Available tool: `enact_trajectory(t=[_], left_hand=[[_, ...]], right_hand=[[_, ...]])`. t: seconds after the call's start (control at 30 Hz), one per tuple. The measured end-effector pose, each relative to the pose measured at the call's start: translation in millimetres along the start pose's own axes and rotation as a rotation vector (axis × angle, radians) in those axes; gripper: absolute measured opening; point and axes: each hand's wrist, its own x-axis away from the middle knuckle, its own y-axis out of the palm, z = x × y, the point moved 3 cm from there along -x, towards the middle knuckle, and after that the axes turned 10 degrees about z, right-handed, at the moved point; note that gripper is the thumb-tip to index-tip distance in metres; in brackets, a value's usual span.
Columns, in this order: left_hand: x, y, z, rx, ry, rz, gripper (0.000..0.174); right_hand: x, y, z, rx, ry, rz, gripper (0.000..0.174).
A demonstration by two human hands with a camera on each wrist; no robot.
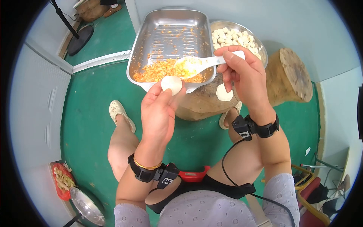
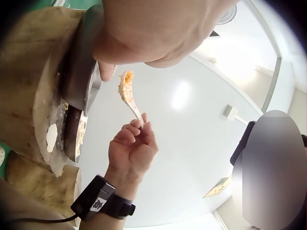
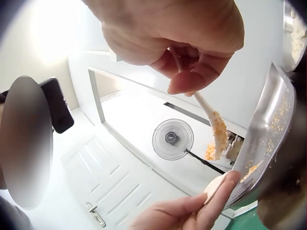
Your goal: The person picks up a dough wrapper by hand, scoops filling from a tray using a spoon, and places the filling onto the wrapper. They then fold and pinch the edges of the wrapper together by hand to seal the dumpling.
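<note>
— How to handle the round dough wrapper (image 1: 172, 85)?

— Gently. Looks light, soft and floppy, likely to stretch or tear under a hard squeeze. Best to support from beneath, fingertips near the edge.

— Held where?

— In the left hand (image 1: 158, 113), just beside the near end of the metal roasting pan (image 1: 174, 34). Pinched narrowly between thumb and fingers.

— And in the right hand (image 1: 245, 75)?

— A white spoon (image 1: 214, 61), gripped narrowly by the handle between thumb and fingers, and loaded with crumbly orange filling (image 1: 189, 66). Seems stiff and light, maybe slippery towards the bowl. Best to take by the handle and keep level, to avoid spills.

— Now for containers.

— In the metal roasting pan, more orange filling, mostly gathered at the near end, with bits scattered over the ribbed bottom. Just behind the right hand, a round metal tray (image 1: 260, 43) of small pale dough lumps (image 1: 230, 36).

— Any more dough?

— Yes, a second wrapper (image 1: 224, 92), lying flat on the wooden stump (image 1: 196, 106).
</note>
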Motion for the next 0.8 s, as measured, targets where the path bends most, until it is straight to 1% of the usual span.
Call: enact_trajectory(t=[0.07,0.1,0.17,0.2,0.27,0.33,0.4,0.53,0.6,0.73,0.8], left_hand=[[-1,4,0,-0.011,0.006,-0.004,0.031],[-2,6,-1,-0.028,0.012,-0.009,0.031],[-3,11,-2,-0.024,0.024,-0.013,0.031],[-4,13,-2,-0.026,0.036,-0.016,0.031],[-5,15,-3,-0.038,0.034,-0.011,0.030],[-6,16,-5,-0.051,0.033,-0.005,0.030],[-8,15,-7,-0.047,0.036,-0.013,0.029],[-11,13,-9,-0.035,0.054,-0.007,0.029],[-12,12,-8,-0.032,0.054,-0.006,0.029],[-11,13,-7,-0.022,0.062,0.002,0.028],[-11,12,-7,-0.028,0.052,0.005,0.028]], right_hand=[[7,4,-2,0.045,-0.059,-0.022,0.019],[9,6,-2,0.050,-0.060,-0.024,0.019],[14,9,-1,0.147,-0.129,-0.034,0.016],[15,11,1,0.151,-0.130,-0.037,0.016],[19,14,0,0.359,-0.346,-0.042,0.016],[22,15,0,0.407,-0.374,-0.062,0.015],[27,21,-3,0.579,-0.795,-0.117,0.012],[34,27,-2,0.644,-0.867,-0.177,0.012],[37,30,1,0.638,-0.960,-0.178,0.014],[40,31,4,0.675,-0.980,-0.195,0.015],[42,32,5,0.684,-1.037,-0.181,0.017]])
